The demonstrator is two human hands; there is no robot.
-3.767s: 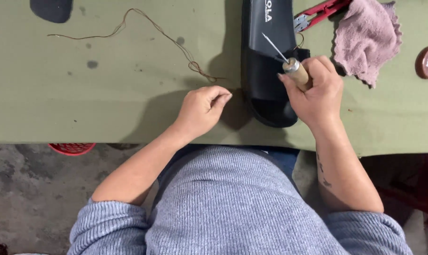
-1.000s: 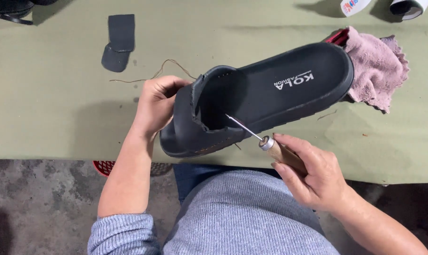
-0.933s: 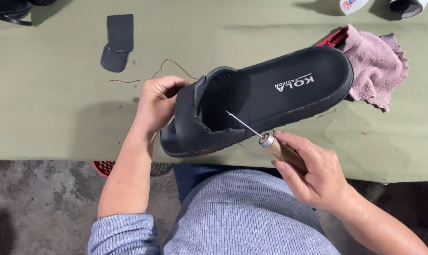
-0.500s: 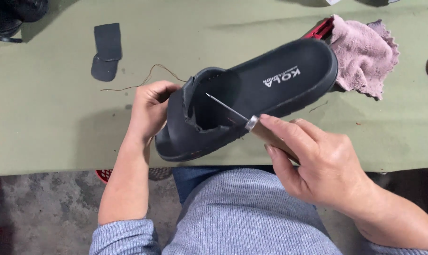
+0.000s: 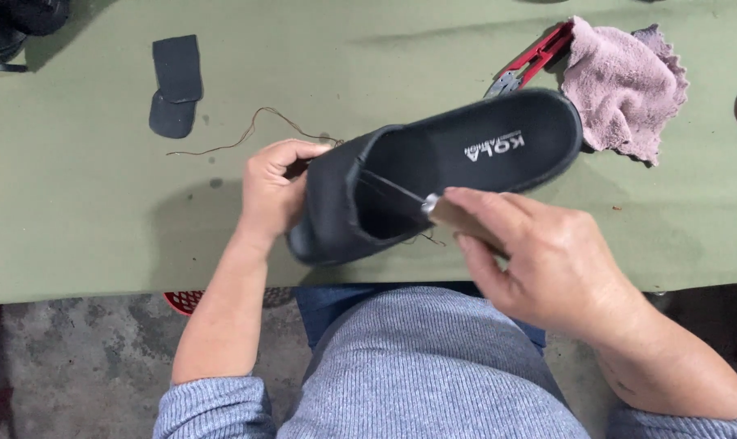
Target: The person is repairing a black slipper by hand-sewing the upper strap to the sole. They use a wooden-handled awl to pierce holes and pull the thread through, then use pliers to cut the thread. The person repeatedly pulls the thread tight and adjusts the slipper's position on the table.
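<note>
L hand (image 5: 272,191) grips the toe end of the black slide (image 5: 433,175), fingers wrapped over the strap edge, tilting the slide up off the table (image 5: 84,219). R hand (image 5: 547,268) is closed round the wooden handle of an awl (image 5: 441,213); its thin needle runs into the strap opening, tip inside, exact entry pt hidden in the dark. Slide sits just above the table's near edge, heel pointing toward the pink rag (image 5: 624,85).

Step in hand looks like stitching strap to sole. To do it well, imo: keep L thumb and fingers clear of the needle line, since the tip is coming their way thru the strap; hold the slide steady so the awl goes straight, not skewed; push w/ the wrist in line w/ the handle; keep the brown thread (image 5: 246,138) free of snags, it trails loose from behind the L hand across the table.

Surface: flat olive-green top, a few dark spots. 2 black offcuts (image 5: 175,85) lie far left, well apart from the slide. Red-handled snips (image 5: 531,65) lie partly under the rag, just beside the heel. A round thing shows at the right edge, cut off, can't tell what. Dark items at top left corner, unclear. Below: bare concrete floor, a red basket (image 5: 191,301) peeking from under the table.
</note>
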